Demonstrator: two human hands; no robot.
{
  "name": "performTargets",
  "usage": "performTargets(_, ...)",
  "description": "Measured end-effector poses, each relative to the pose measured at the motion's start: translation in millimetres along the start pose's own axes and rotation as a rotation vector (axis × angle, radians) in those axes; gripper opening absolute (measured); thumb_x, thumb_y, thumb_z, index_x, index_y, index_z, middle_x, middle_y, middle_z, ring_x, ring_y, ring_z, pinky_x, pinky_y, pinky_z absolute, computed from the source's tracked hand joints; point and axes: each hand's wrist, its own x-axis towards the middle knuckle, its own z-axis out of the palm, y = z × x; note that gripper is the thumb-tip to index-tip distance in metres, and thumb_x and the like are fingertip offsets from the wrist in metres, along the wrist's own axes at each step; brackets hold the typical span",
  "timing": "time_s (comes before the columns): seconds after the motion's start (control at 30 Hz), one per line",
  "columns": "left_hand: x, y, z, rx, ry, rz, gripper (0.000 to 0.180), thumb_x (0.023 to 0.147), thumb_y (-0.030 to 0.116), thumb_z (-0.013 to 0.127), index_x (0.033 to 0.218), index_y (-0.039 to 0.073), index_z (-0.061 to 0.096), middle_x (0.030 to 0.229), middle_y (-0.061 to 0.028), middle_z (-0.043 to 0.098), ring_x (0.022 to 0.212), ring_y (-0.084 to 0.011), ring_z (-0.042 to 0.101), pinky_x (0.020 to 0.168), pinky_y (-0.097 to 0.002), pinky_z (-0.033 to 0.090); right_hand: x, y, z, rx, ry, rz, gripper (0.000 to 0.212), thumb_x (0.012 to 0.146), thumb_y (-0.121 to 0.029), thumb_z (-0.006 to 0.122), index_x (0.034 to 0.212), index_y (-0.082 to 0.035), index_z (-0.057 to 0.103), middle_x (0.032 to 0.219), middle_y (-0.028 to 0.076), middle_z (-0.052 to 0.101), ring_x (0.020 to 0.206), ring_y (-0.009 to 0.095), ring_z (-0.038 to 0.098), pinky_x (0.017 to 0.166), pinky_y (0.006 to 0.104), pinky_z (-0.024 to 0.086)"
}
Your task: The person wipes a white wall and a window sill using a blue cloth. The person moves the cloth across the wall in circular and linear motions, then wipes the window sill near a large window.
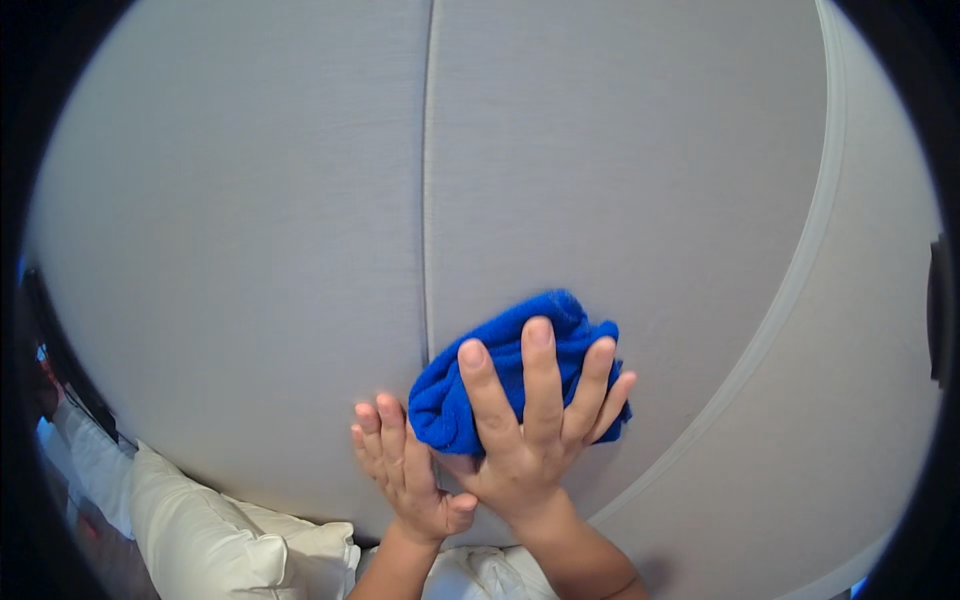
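A bunched blue cloth point(545, 305) lies against a large grey fabric-covered panel point(620, 180), which looks like a padded headboard. My right hand point(535, 430) presses the cloth to the panel, its fingers spread over the folds. The thumb is partly hidden near the cloth's lower edge. Just left of the cloth, my left hand point(408, 475) rests against the panel with fingers extended and thumb out, holding nothing. A dark vertical seam point(426, 200) runs down the panel to the cloth.
Cream pillows point(210, 515) lean at the panel's foot on the lower left, and white bedding point(485, 575) shows between my forearms. Pale curved piping point(800, 270) edges the panel on the right. A dark object point(936, 310) stands at the far right rim.
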Motion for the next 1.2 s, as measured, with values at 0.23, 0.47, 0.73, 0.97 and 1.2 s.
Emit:
performTargets(0.23, -16.9, -20.2, -4.2, 0.220, 0.051, -0.003, 0.073, 0.100, 0.062, 0.027, 0.152, 0.013, 0.042, 0.162, -0.0230, 0.021, 0.153, -0.0372, 0.009, 0.121, -0.0519, 0.000, 12.4, 36.1, -26.6, -0.126, -0.036, 0.123, 0.076, 0.086, -0.062, 0.058, 0.145, -0.013, 0.052, 0.159, 0.020, 0.031, 0.149, 0.048, 0.012, 0.116, 0.0633, 0.008)
performTargets(0.47, -29.8, -27.2, -3.7, 0.165, 0.066, 0.016, 0.077, 0.099, 0.065, 0.020, 0.151, 0.013, 0.042, 0.161, -0.0228, 0.025, 0.152, -0.0386, 0.014, 0.121, -0.0530, 0.003, 14.0, -15.8, 4.4, -0.029, -0.039, 0.008, 0.051, 0.095, -0.058, 0.048, 0.130, -0.026, 0.067, 0.147, 0.008, 0.052, 0.148, 0.038, 0.026, 0.121, 0.0559, 0.003)
performTargets(0.73, -32.6, -28.8, -6.0, 0.206, 0.041, 0.041, 0.080, 0.099, 0.068, 0.017, 0.151, 0.013, 0.043, 0.160, -0.0229, 0.026, 0.152, -0.0394, 0.013, 0.121, -0.0540, 0.001, 27.1, 17.5, -20.6, -0.139, -0.060, 0.028, 0.071, 0.089, -0.055, 0.057, 0.145, -0.010, 0.050, 0.156, 0.023, 0.034, 0.147, 0.050, 0.017, 0.115, 0.0653, 0.011)
performTargets(0.97, -38.1, -34.8, 1.1, 0.163, 0.138, 0.066, 0.097, 0.095, 0.073, 0.002, 0.147, 0.003, 0.044, 0.155, -0.0268, 0.033, 0.149, -0.0437, 0.022, 0.121, -0.0565, 0.006, -55.3, -16.2, 8.9, 0.001, 0.014, 0.009, 0.046, 0.101, -0.053, 0.037, 0.128, -0.030, 0.067, 0.151, 0.004, 0.047, 0.150, 0.039, 0.020, 0.120, 0.0595, 0.002)
performTargets(1.2, -36.5, -37.5, -8.3, 0.217, 0.094, 0.102, 0.089, 0.099, 0.066, 0.011, 0.147, -0.003, 0.040, 0.154, -0.0330, 0.031, 0.146, -0.0465, 0.025, 0.120, -0.0583, 0.014, -42.2, -8.4, 4.5, -0.008, 0.014, -0.011, 0.044, 0.099, -0.057, 0.043, 0.126, -0.033, 0.069, 0.149, -0.001, 0.050, 0.149, 0.035, 0.023, 0.120, 0.0590, 0.002)
